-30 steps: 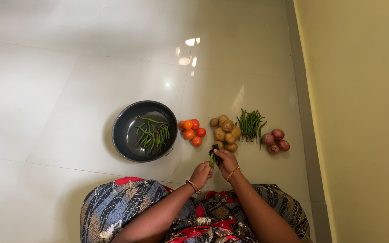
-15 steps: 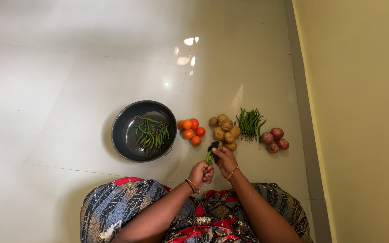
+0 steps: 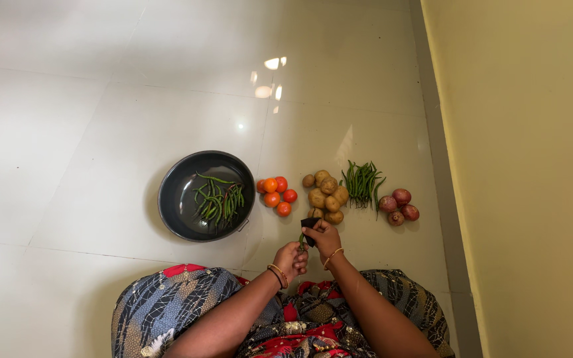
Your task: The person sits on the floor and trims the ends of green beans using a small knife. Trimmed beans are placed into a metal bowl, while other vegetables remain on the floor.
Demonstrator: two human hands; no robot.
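While I sit on the pale tiled floor point(image 3: 101, 132) with my patterned skirt point(image 3: 187, 298) spread over my knees, both my hands meet just near of the vegetables laid out in front of me. My left hand point(image 3: 291, 257) has its fingers curled and pinched together around the lower end of a thin green chilli point(image 3: 301, 240), which sticks up out of my grip toward the far side. My right hand point(image 3: 323, 237) sits just to the right of it, touching the same chilli near its top, with the fingers closed around a small dark tool point(image 3: 310, 223); I cannot tell exactly what the tool is, as most of it is hidden in my grip. A thin bangle circles each of my wrists. Just beyond my right hand lies a heap of brown potatoes point(image 3: 325, 194), and left of them a small cluster of red and orange tomatoes point(image 3: 276, 193). Farther left stands a round dark pan point(image 3: 174, 199) holding a loose bunch of green chillies point(image 3: 217, 199). To the right of the potatoes lies another pile of green chillies point(image 3: 362, 181), and beside that, nearest the yellow wall point(image 3: 525, 166), a few reddish onions point(image 3: 398, 205).
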